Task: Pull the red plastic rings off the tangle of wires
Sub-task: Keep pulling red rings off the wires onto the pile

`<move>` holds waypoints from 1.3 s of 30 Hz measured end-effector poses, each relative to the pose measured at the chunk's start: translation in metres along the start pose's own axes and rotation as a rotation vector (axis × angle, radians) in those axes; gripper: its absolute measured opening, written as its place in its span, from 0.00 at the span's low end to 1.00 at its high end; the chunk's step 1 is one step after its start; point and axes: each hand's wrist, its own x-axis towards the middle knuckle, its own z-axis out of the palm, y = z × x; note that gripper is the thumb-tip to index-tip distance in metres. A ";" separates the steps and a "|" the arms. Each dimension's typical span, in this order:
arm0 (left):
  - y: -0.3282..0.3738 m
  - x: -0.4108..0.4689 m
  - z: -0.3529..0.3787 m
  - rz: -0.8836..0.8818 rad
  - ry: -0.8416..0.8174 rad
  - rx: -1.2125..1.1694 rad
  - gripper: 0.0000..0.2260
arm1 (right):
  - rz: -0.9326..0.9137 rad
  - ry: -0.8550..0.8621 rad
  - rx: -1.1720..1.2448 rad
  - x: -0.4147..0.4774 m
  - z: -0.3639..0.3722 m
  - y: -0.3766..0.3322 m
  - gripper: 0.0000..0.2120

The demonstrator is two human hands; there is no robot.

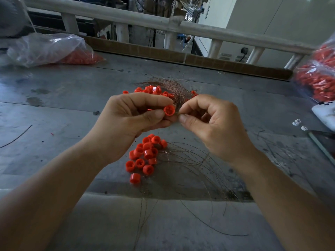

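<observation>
Rings (pixel 143 156) lie heaped on the table (pixel 63 109) nearest, beside loose wires (pixel 195 165); whether they are freed, I cannot tell. Above them the left grip (pixel 132 115) pinches one ring (pixel 169 109) between thumb and fingers, and the right grip (pixel 208 122) pinches a wire (pixel 178 114) just beside it. Best to hold the ring steady and draw the wire straight out, without kinking. Beyond, the tangle (pixel 174 87) carries more.
</observation>
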 end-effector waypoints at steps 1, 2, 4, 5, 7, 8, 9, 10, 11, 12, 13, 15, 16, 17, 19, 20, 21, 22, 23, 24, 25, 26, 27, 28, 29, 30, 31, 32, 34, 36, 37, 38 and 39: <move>0.000 0.000 0.000 0.000 -0.003 0.002 0.09 | 0.000 -0.002 -0.001 0.000 0.000 0.000 0.11; 0.000 0.000 0.000 -0.001 -0.004 0.002 0.09 | 0.002 -0.003 -0.003 0.000 0.000 0.000 0.11; 0.000 0.000 0.000 -0.008 -0.005 -0.001 0.09 | 0.010 -0.007 -0.004 0.000 0.000 0.000 0.12; 0.000 0.000 0.000 -0.013 -0.002 -0.007 0.09 | 0.013 -0.008 -0.001 0.000 -0.001 0.000 0.12; 0.001 0.000 0.000 -0.037 0.002 -0.047 0.09 | 0.012 -0.010 0.004 0.001 -0.002 -0.001 0.12; 0.002 0.000 0.001 -0.055 0.000 -0.077 0.10 | 0.010 -0.010 0.005 0.001 -0.002 -0.002 0.12; 0.002 0.000 0.001 -0.074 -0.004 -0.103 0.11 | 0.007 -0.010 0.006 0.001 -0.003 -0.002 0.12; 0.003 0.000 0.002 -0.087 -0.011 -0.121 0.12 | 0.006 -0.009 0.012 0.002 -0.004 -0.003 0.11; 0.003 0.000 0.002 -0.092 -0.019 -0.134 0.12 | 0.007 -0.010 0.025 0.002 -0.004 -0.003 0.11; 0.004 0.000 0.002 -0.093 -0.026 -0.149 0.11 | 0.010 -0.012 0.045 0.002 -0.004 -0.004 0.11; 0.005 0.000 0.002 -0.091 -0.033 -0.165 0.11 | 0.017 -0.014 0.077 0.002 -0.004 -0.004 0.11; 0.005 0.000 0.001 -0.081 -0.053 -0.192 0.11 | 0.057 -0.010 0.164 0.002 -0.003 -0.004 0.12; 0.005 0.000 0.001 -0.077 -0.066 -0.203 0.10 | 0.083 -0.004 0.201 0.002 -0.004 -0.004 0.13; 0.005 -0.001 0.001 -0.076 -0.081 -0.210 0.10 | 0.107 0.001 0.228 0.002 -0.004 -0.004 0.13; 0.004 -0.001 0.001 -0.084 -0.101 -0.209 0.10 | 0.135 -0.001 0.268 0.002 -0.006 -0.003 0.13; 0.003 -0.001 0.001 -0.089 -0.103 -0.207 0.10 | 0.137 -0.006 0.281 0.002 -0.007 -0.003 0.12; 0.002 -0.001 0.002 -0.095 -0.101 -0.207 0.10 | 0.132 -0.011 0.288 0.002 -0.008 -0.004 0.12; 0.002 -0.001 0.001 -0.100 -0.095 -0.208 0.11 | 0.125 -0.014 0.289 0.001 -0.008 -0.004 0.11; 0.002 -0.001 0.001 -0.104 -0.088 -0.209 0.11 | 0.116 -0.015 0.287 0.001 -0.008 -0.005 0.11; 0.002 0.000 0.001 -0.108 -0.081 -0.209 0.11 | 0.108 -0.014 0.283 0.001 -0.008 -0.005 0.12; 0.002 0.000 0.001 -0.110 -0.075 -0.208 0.11 | 0.102 -0.011 0.279 0.001 -0.007 -0.005 0.13; 0.002 0.000 0.001 -0.111 -0.071 -0.207 0.11 | 0.097 -0.006 0.278 0.001 -0.008 -0.005 0.13; 0.003 0.000 0.001 -0.111 -0.069 -0.206 0.11 | 0.095 -0.003 0.276 0.001 -0.008 -0.005 0.13; 0.003 -0.001 0.002 -0.113 -0.067 -0.206 0.12 | 0.094 -0.004 0.274 0.001 -0.008 -0.005 0.13; 0.003 -0.001 0.002 -0.115 -0.066 -0.206 0.12 | 0.094 -0.004 0.271 0.001 -0.008 -0.005 0.13; 0.004 -0.001 0.002 -0.120 -0.064 -0.207 0.12 | 0.095 -0.004 0.268 0.001 -0.008 -0.005 0.14; 0.004 -0.001 0.002 -0.128 -0.061 -0.208 0.12 | 0.096 -0.002 0.266 0.001 -0.008 -0.005 0.14; 0.005 -0.001 0.001 -0.134 -0.056 -0.210 0.13 | 0.098 0.001 0.267 0.001 -0.008 -0.005 0.14; 0.005 -0.001 0.002 -0.138 -0.050 -0.211 0.13 | 0.104 0.002 0.268 0.001 -0.009 -0.006 0.14; 0.004 -0.002 0.003 -0.139 -0.048 -0.211 0.12 | 0.106 0.001 0.257 0.001 -0.009 -0.007 0.13; 0.004 -0.002 0.003 -0.140 -0.047 -0.212 0.13 | 0.107 0.002 0.253 0.000 -0.009 -0.007 0.13; 0.004 -0.002 0.003 -0.143 -0.046 -0.212 0.13 | 0.109 0.004 0.253 0.001 -0.009 -0.007 0.13; 0.004 -0.002 0.003 -0.145 -0.045 -0.210 0.13 | 0.110 0.007 0.256 0.001 -0.009 -0.007 0.13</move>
